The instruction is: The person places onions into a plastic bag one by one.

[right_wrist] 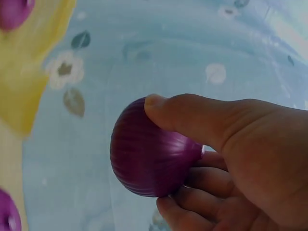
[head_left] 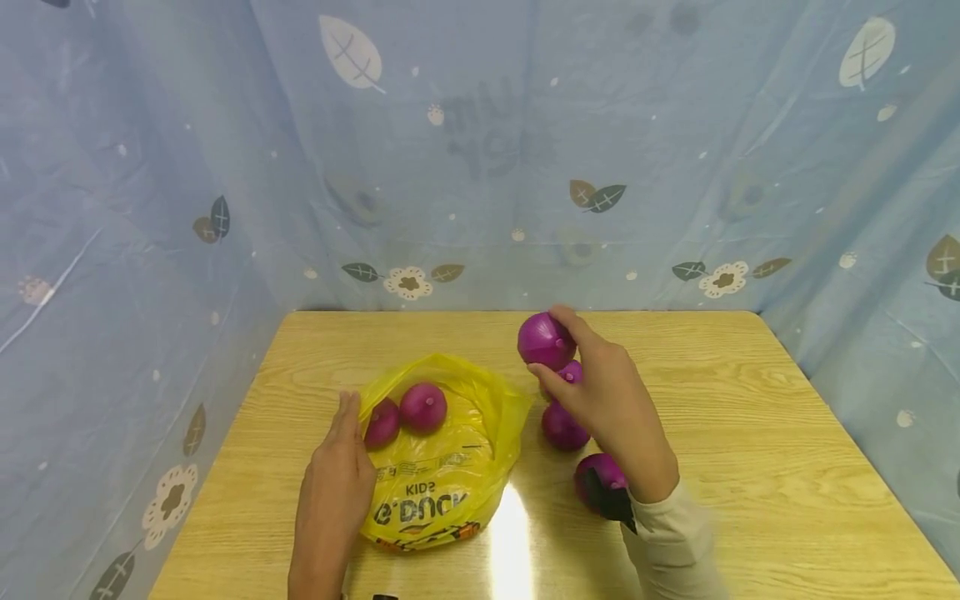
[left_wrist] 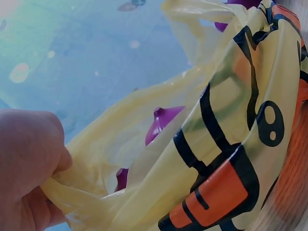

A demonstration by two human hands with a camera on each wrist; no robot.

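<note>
A yellow plastic bag (head_left: 431, 492) with printed lettering lies on the table, its mouth spread wide. Two purple onions (head_left: 423, 408) sit inside it. My left hand (head_left: 336, 483) pinches the bag's left rim between thumb and fingers, as the left wrist view shows at the yellow film (left_wrist: 96, 168). Above the table, to the right of the bag, my right hand (head_left: 611, 396) grips another purple onion (head_left: 545, 340) between thumb and fingertips. In the right wrist view this onion (right_wrist: 149, 151) has a ribbed skin and a small pale tip.
Several more onions stand in a loose row on the table under and beside my right hand, among them one onion (head_left: 564, 427) in the middle and one (head_left: 598, 483) near the wrist. A blue patterned curtain (head_left: 487, 167) surrounds the wooden table (head_left: 750, 433).
</note>
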